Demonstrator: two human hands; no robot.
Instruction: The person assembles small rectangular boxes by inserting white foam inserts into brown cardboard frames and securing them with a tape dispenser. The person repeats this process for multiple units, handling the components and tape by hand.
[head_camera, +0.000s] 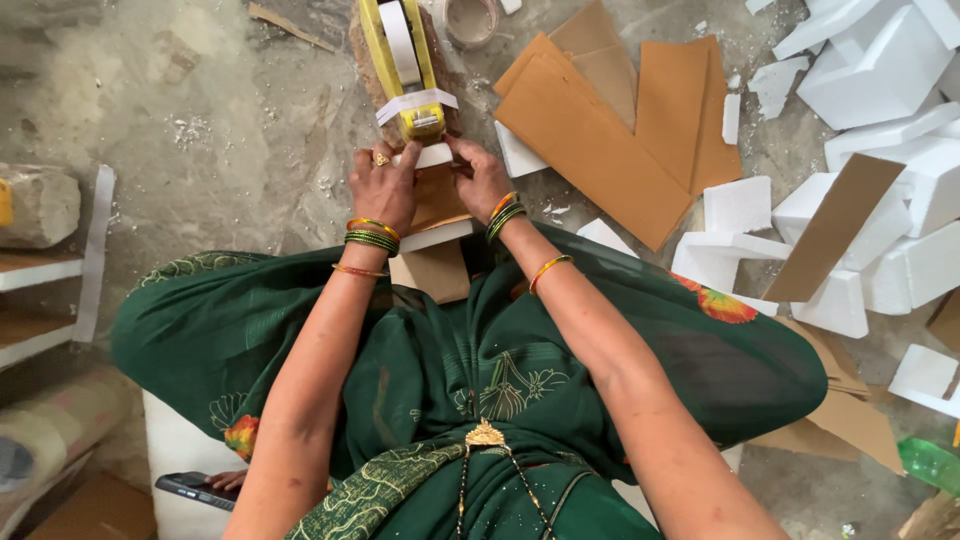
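Note:
I sit on the floor in a dark green patterned garment. My left hand and my right hand both grip a small package of brown cardboard and white foam held between my knees. Its far end touches the front of a yellow tape dispenser loaded with white tape, and a strip of white tape lies across the dispenser's mouth just above my fingers. Bangles circle both wrists and a ring is on my left hand.
Brown cardboard sheets lie fanned out to the right of the dispenser. White foam blocks are heaped at the right. A tape roll lies at the top. A phone rests at lower left. Wrapped packages are stacked at the left edge.

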